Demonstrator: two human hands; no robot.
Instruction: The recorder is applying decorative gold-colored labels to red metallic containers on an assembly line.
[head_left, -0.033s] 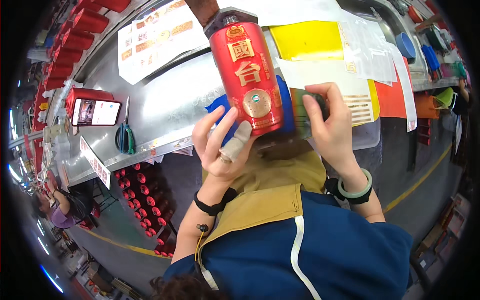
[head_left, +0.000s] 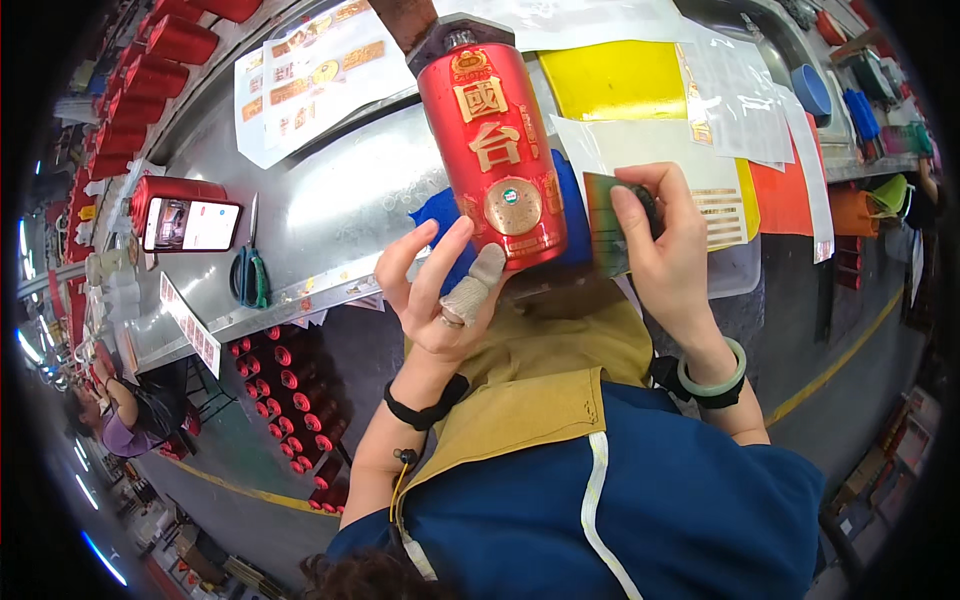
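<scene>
A red bottle with gold raised lettering and a round gold emblem lies on a blue cloth, its neck toward the far side against a dark metal holder. At its near end is my left hand, fingers spread. One digit, in a pale fabric cover, touches the bottle's lower edge. To the right, my right hand is closed on the dark handle of a scraper with a flat green blade. The blade stands beside the bottle, apart from it.
At left on the metal bench lie scissors and a phone against a red container. Label sheets, a yellow sheet and a blue cup lie further off. Red bottles stand below; another person sits left.
My right hand and the scraper have shifted slightly right, away from the bottle. The outstretched fingers of my left hand have moved a little left. The bottle stays in place.
</scene>
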